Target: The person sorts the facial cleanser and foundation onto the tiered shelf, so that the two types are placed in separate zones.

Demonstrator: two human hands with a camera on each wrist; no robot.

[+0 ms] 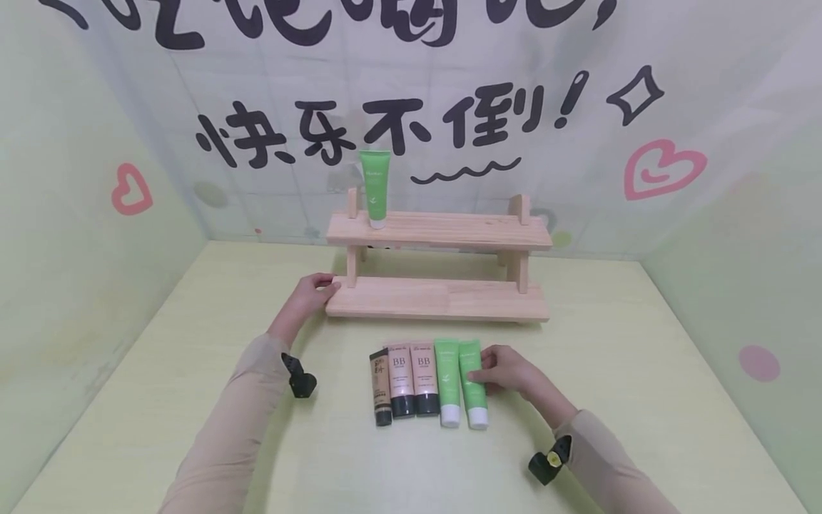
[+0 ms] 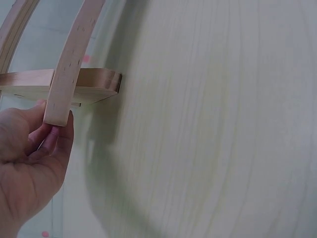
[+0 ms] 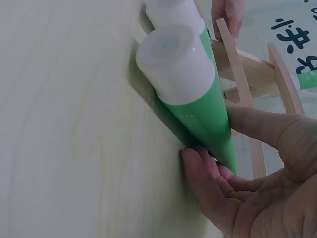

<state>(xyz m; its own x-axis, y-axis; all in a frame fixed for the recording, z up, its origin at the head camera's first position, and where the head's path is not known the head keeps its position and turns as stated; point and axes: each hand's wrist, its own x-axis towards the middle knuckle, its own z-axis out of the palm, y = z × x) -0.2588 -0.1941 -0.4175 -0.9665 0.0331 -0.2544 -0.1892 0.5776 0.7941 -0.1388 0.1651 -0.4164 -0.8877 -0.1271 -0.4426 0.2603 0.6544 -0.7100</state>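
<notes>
At the left end of the lower shelf board, my left hand [image 1: 312, 294] pinches the wooden rack [image 1: 437, 298]; in the left wrist view the thumb and fingers close around the board's end [image 2: 60, 111]. My right hand [image 1: 514, 370] holds the rightmost green tube [image 1: 473, 382], thumb on its front and fingers at its far side. The right wrist view shows that tube's white cap [image 3: 173, 64] close to the table, fingers under its edge. Beside it lie another green tube [image 1: 447, 375], two pink BB cream tubes [image 1: 424, 371] and a tan tube [image 1: 380, 389] with a black cap.
A green tube [image 1: 376, 185] stands cap-down on the upper shelf [image 1: 449, 228], toward its left end. Behind the rack rises a printed backdrop [image 1: 411, 71] with black characters. The pale table [image 1: 385, 471] is bounded by side panels.
</notes>
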